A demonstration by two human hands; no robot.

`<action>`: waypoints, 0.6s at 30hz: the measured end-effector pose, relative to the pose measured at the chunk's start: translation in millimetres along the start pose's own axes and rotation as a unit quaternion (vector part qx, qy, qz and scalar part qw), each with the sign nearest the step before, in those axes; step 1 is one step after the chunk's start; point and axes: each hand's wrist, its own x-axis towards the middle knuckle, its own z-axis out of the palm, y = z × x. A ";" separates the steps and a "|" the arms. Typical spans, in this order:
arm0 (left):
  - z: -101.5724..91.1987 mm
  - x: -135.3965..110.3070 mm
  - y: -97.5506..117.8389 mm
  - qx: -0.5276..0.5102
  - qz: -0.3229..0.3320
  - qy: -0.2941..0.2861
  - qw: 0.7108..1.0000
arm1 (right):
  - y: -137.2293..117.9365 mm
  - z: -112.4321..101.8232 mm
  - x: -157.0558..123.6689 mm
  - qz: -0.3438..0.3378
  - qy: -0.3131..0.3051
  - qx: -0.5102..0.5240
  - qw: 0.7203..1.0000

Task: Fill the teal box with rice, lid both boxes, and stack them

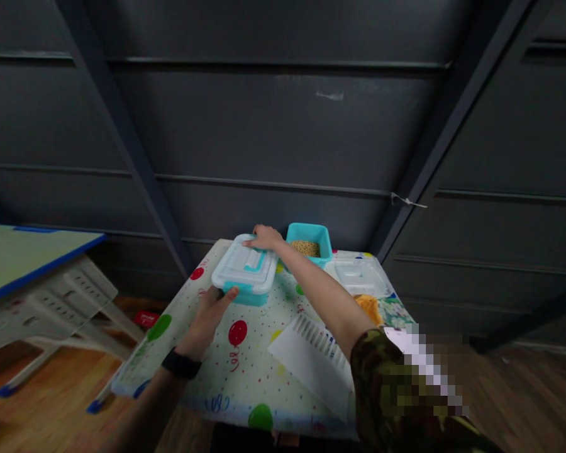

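- Gripping the near end of the lidded box [244, 270], the left hand [206, 318] has its thumb on the turquoise base.
- The right hand [265, 238] lies flat, fingers spread, on the lid's far edge.
- The box sits at the table's [245, 371] far left part.
- A turquoise tub [308, 242] of grains stands just behind; a loose lid [357, 277] lies to the right, a white comb-like sheet [311, 358] nearer.

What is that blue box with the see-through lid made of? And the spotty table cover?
The lidded box looks like hard plastic: a glossy teal base with a cloudy clear lid. The spotty cover seems to be smooth vinyl or oilcloth, since it lies flat with a slight sheen.
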 end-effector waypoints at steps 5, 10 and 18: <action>-2.4 -7.9 24.5 -0.081 0.005 -0.023 0.996 | 15.9 -46.8 -13.9 0.010 -0.020 0.103 0.994; 2.6 -3.9 50.1 -0.112 -0.013 -0.065 0.991 | 56.1 -90.4 -67.6 -0.011 -0.043 0.338 0.940; 90.1 11.6 62.9 -0.014 -0.034 -0.127 0.991 | 130.3 -116.0 -193.5 0.171 0.052 0.529 0.830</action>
